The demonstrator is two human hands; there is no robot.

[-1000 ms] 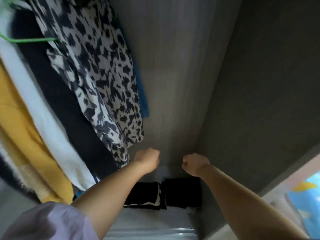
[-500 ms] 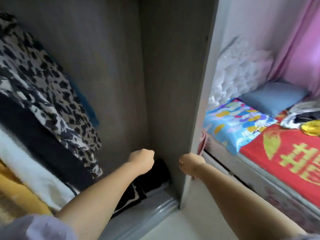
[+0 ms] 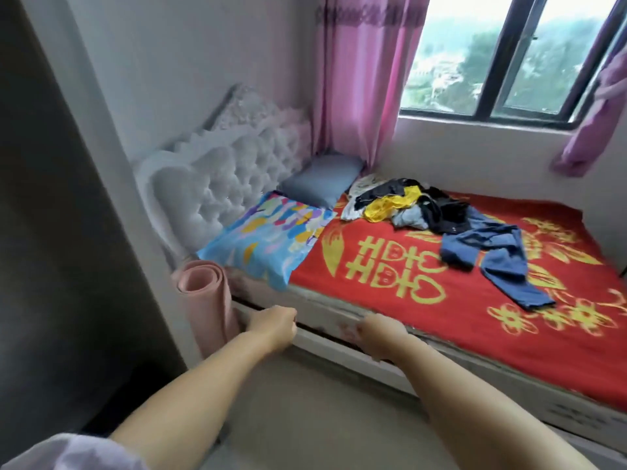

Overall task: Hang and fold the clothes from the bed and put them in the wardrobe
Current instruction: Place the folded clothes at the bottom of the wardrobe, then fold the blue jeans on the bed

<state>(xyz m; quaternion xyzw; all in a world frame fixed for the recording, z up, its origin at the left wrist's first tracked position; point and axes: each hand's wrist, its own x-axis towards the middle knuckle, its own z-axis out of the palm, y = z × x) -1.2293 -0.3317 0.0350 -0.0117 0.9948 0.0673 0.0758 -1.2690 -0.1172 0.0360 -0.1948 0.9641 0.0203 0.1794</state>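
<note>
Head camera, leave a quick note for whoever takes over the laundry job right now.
Left hand and right hand: both curled, holding nothing, out in front near the bed's edge.
Clothes pile lies unfolded on the red blanket near the pillows; blue jeans sprawl beside it.
Wardrobe stands at the left.
Done: nothing can be confirmed from this view.
Left: hang or fold the pile and the jeans, then store them.
</note>
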